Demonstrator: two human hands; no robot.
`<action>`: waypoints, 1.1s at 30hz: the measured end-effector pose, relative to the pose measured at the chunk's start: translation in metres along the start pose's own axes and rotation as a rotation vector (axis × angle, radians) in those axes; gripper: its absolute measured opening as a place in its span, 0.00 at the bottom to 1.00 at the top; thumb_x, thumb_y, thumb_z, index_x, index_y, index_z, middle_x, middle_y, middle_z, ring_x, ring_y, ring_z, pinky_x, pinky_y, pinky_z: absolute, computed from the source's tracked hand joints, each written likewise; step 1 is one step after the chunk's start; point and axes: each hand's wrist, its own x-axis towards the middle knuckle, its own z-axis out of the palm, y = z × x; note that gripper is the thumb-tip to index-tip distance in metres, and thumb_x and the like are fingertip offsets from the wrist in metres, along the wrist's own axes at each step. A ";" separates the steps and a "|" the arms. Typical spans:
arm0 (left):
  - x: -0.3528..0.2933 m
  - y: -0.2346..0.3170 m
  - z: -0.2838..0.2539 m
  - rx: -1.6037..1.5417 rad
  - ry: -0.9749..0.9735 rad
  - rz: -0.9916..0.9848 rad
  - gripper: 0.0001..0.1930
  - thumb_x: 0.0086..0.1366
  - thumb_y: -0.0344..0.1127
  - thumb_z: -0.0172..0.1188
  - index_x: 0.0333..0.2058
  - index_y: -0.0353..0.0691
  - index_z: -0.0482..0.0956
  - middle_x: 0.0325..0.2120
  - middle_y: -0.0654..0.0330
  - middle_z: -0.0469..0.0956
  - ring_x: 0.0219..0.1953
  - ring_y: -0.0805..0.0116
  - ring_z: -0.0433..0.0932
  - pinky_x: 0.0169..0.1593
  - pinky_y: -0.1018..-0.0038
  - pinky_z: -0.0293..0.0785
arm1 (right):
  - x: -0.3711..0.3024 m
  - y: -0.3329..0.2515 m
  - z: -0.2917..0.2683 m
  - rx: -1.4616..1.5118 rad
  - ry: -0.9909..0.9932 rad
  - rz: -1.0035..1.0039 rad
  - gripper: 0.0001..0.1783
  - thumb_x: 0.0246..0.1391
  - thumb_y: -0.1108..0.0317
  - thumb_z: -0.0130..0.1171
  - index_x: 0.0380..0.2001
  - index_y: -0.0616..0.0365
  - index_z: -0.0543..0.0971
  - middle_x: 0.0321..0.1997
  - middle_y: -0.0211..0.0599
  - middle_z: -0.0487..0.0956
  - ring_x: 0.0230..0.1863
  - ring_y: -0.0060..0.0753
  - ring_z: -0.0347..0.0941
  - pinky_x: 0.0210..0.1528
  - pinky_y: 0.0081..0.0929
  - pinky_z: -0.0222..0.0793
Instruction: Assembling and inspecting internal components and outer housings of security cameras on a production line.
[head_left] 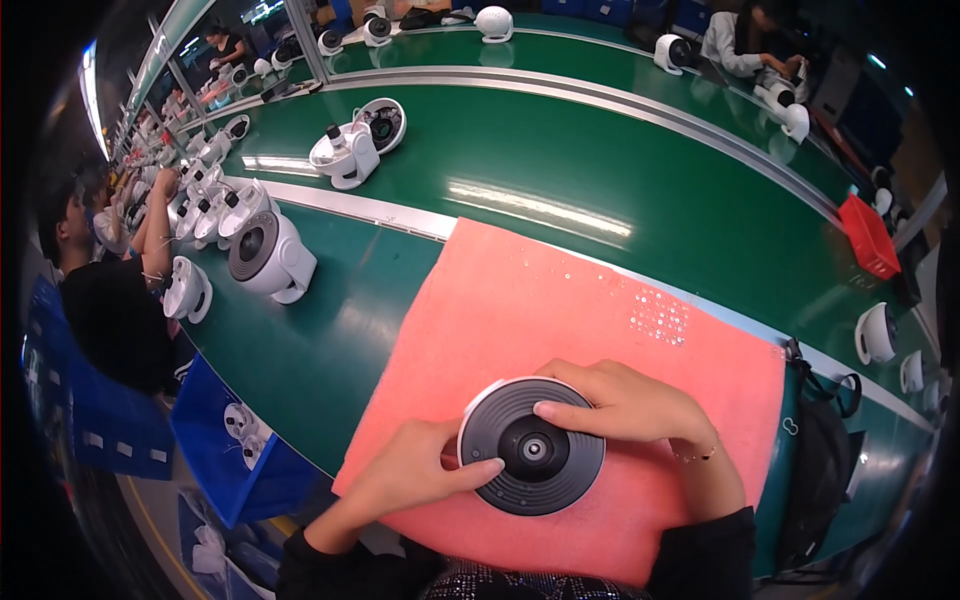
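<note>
A round white device with a dark grey, ringed front and a black hub (533,490) lies face up over the pink mat (430,345). My left hand (412,470) is closed round its left edge, the thumb on the grey rings. From the upper right my right hand (630,400) grips the opposite edge, with its thumb laid across the front close to the hub. The fingers under the rim are hidden. Small shiny bits (658,318), several of them in rows, lie on the mat's far right part.
A similar device (270,255) stands left on the green bench, near several white housings (205,212). An opened unit (345,155) sits farther back. At right are a black bag (815,470) and a red bin (868,236). A co-worker (115,290) works at left; a blue bin (225,440) stands below.
</note>
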 end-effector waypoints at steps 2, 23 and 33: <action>-0.004 -0.001 0.012 -0.283 -0.021 -0.008 0.25 0.52 0.48 0.64 0.41 0.33 0.77 0.28 0.52 0.80 0.33 0.67 0.80 0.35 0.71 0.75 | -0.006 -0.003 -0.002 -0.019 -0.001 -0.009 0.25 0.55 0.52 0.53 0.47 0.61 0.70 0.40 0.46 0.76 0.44 0.39 0.74 0.47 0.30 0.67; 0.067 0.001 -0.017 -0.942 0.162 0.646 0.36 0.53 0.48 0.62 0.54 0.29 0.61 0.49 0.51 0.70 0.52 0.60 0.70 0.56 0.66 0.65 | -0.015 -0.017 0.002 0.226 0.615 -0.573 0.52 0.39 0.60 0.68 0.63 0.57 0.49 0.58 0.55 0.63 0.58 0.48 0.64 0.58 0.39 0.63; 0.131 -0.002 0.023 -1.303 0.321 0.570 0.34 0.61 0.58 0.50 0.57 0.39 0.58 0.52 0.55 0.67 0.53 0.60 0.68 0.57 0.62 0.65 | 0.010 0.014 0.003 0.330 0.770 -0.544 0.52 0.38 0.64 0.68 0.64 0.49 0.49 0.58 0.52 0.63 0.55 0.47 0.68 0.56 0.42 0.66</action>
